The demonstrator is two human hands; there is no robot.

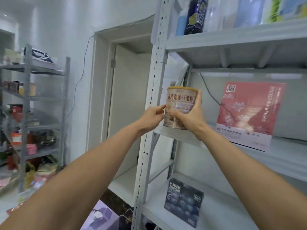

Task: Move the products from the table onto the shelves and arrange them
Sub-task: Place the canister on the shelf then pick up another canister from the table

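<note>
A round tin (180,103) with a gold lid and a beige label stands upright at the front left corner of the middle shelf (282,156) of the grey rack. My right hand (191,113) grips its front and right side, thumb up along the edge. At the tin's left side are the fingertips of my left hand (153,116), thumb and fingers touching it. A pink box (249,113) leans at the back of the same shelf, to the right of the tin.
A dark blue box (183,202) stands on the shelf below. Bottles and packets (196,15) fill the top shelf. The rack's perforated upright post (154,90) runs just left of the tin. A second rack (28,103) of goods stands at the far left, beside a doorway (126,100).
</note>
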